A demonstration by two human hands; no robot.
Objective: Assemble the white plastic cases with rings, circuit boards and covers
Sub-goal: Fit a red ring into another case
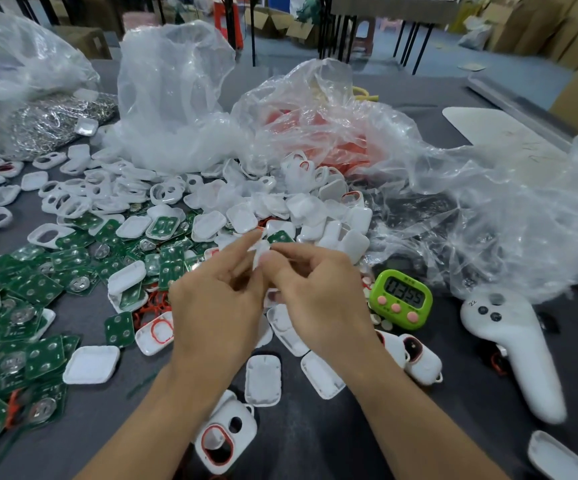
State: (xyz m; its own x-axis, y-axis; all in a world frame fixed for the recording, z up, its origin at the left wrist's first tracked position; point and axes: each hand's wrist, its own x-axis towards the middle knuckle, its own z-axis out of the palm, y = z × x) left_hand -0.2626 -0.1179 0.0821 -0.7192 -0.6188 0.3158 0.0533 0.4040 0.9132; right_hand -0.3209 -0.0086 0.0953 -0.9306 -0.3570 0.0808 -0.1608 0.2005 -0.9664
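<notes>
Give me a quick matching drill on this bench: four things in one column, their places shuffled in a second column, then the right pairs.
Things:
1. small white piece
2. circuit boards
3. green timer
4. white controller

Places:
A. lying right of the green timer
B. pinched between the left hand and the right hand
C. heaped on the left side
D. just right of the right hand

Pairs: 1-B, 2-C, 3-D, 4-A
</notes>
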